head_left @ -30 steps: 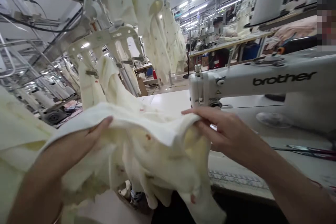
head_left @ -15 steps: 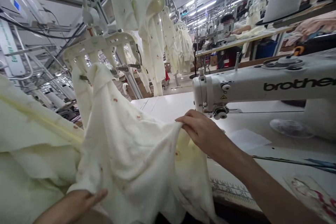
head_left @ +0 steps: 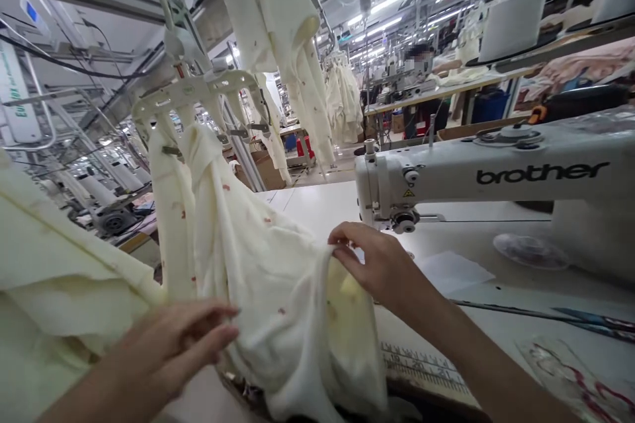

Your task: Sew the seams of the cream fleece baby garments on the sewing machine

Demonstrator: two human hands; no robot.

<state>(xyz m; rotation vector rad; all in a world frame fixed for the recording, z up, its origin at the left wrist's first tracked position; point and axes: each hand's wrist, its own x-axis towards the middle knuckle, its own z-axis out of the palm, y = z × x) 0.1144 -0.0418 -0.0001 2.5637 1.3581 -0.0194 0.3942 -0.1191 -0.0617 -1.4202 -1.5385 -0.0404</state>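
A cream garment (head_left: 258, 271) with small red spots hangs from a white clamp hanger (head_left: 198, 89) and drapes down over the table's front edge. My right hand (head_left: 377, 261) pinches a fold of this garment near the sewing machine's needle end. My left hand (head_left: 173, 344) is low at the front left, fingers stretched out flat and touching the cloth's lower left side.
A white Brother sewing machine (head_left: 496, 172) stands on the pale table (head_left: 317, 201). A ruler strip (head_left: 421, 363) runs along the front edge. More cream garments (head_left: 278, 20) hang overhead. A cream cloth pile (head_left: 49, 291) lies left. A person (head_left: 421, 63) sits at a far table.
My left hand rose from the bottom edge and now reaches right, flat against the cloth. My right hand stays pinched on the fold and has shifted slightly lower. The garment hangs narrower.
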